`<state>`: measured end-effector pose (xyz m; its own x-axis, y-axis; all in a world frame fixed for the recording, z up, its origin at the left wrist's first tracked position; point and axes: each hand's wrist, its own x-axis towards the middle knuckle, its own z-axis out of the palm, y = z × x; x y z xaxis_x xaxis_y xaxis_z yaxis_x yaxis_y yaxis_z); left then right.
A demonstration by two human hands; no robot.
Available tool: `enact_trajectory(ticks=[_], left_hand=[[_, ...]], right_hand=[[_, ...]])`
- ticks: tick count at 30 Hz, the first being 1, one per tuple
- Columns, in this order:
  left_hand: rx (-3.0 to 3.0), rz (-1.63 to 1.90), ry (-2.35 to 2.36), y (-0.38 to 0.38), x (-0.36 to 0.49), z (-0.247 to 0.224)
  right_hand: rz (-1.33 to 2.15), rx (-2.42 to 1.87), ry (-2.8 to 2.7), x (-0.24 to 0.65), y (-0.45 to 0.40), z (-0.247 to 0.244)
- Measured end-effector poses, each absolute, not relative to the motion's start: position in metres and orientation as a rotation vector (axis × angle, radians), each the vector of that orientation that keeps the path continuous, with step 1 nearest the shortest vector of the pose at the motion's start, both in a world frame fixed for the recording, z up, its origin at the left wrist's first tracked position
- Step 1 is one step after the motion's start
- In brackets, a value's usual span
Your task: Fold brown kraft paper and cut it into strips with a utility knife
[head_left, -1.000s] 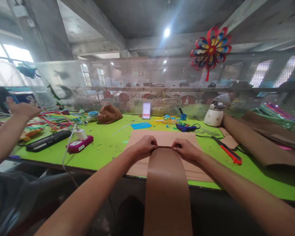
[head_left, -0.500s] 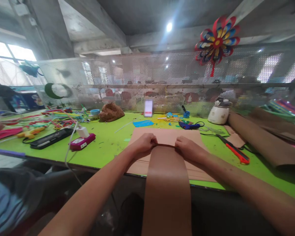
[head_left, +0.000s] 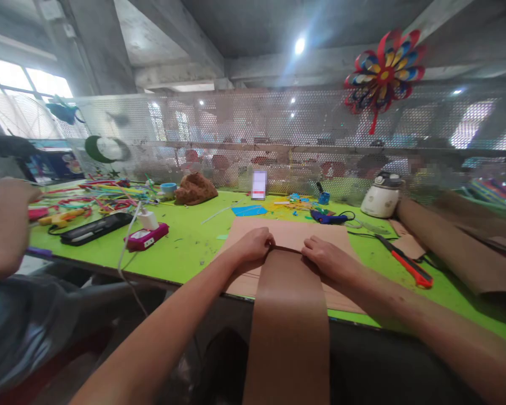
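Observation:
A long brown paper strip [head_left: 293, 315] runs from my lap up over the table's front edge, its far end folded or curled back. My left hand [head_left: 255, 245] pinches that end at its left corner. On the right corner, the fingers of my right hand [head_left: 324, 254] are closed in the same way. Both hands rest above a lighter tan cardboard sheet [head_left: 287, 229] lying flat on the green table. Fingertips are partly hidden by the hands themselves.
Right of the sheet lies a red utility knife [head_left: 411, 269], near rolled brown paper [head_left: 451, 247]. Beyond are a blue glue gun [head_left: 329, 216] and a white flask [head_left: 380, 196]. At left sit a magenta power strip [head_left: 147, 236], a black case [head_left: 96, 228] and another person's arm [head_left: 6, 230].
Another person's arm has come into view at the left. The whole view has shifted slightly. My hands keep their hold on the strip's end almost unmoved.

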<state>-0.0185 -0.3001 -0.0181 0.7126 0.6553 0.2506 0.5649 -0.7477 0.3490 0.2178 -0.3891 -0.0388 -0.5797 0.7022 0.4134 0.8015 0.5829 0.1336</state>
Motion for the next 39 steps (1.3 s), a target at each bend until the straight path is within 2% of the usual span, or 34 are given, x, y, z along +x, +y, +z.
enact_trajectory(ticks=[12, 24, 31, 39], left_hand=[[2.439, 0.549, 1.066, -0.302, 0.005, -0.003], [2.289, 0.328, 0.835, -0.302, -0.009, -0.004], [2.222, 0.337, 0.824, -0.304, -0.009, -0.009], [2.120, 0.405, 0.753, -0.313, -0.010, -0.009]], right_hand=[[-0.654, -1.237, -2.335, 0.206, -0.395, -0.041], [-0.575, -1.183, -2.292, 0.196, -0.402, -0.036], [-0.366, -1.179, -2.202, 0.193, -0.404, -0.035], [0.107, -1.234, -1.960, 0.191, -0.395, -0.017]])
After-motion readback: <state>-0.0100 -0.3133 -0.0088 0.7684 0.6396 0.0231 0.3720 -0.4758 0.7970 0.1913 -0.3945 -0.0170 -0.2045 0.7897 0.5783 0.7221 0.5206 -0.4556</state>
